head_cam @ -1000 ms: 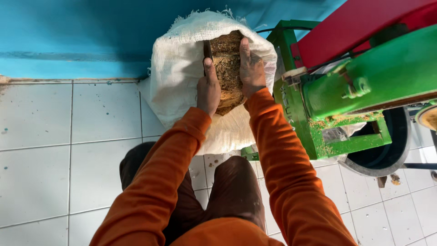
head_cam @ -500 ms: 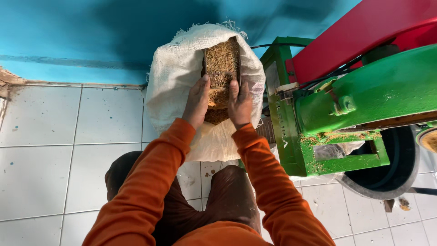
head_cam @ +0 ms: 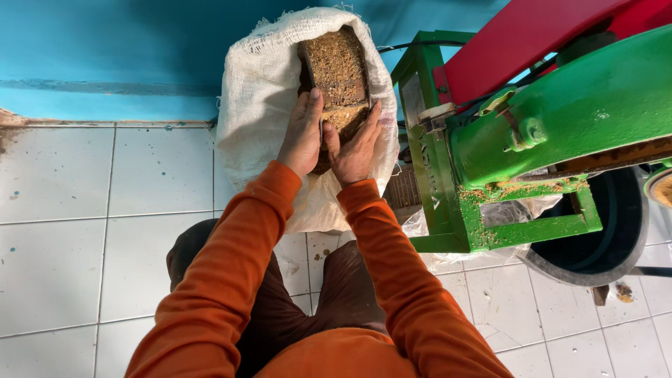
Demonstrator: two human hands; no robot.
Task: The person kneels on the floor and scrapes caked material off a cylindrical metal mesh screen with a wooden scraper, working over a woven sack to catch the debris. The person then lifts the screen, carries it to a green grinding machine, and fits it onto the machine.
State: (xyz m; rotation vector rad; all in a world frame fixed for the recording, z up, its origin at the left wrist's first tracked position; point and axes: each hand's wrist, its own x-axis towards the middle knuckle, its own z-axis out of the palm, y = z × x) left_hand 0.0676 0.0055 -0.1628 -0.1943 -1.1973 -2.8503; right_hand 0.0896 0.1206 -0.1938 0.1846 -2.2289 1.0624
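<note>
A green machine frame with a red upper panel stands close on the right of a white woven sack, almost touching its side. A dark round tub sits under the machine, and yellow-brown crumbs dust the frame's lower ledge. The sack leans against a blue wall on a white tiled floor.

A dark rectangular tray heaped with coarse brown-yellow grit sits in the sack's open mouth. Its long axis runs away from the person, the far end pointing toward the wall and deeper into the sack.

Both hands grip the tray's near end: the left hand flat along its left edge, the right hand cupped on its right corner, 2 orange sleeves reaching forward.
</note>
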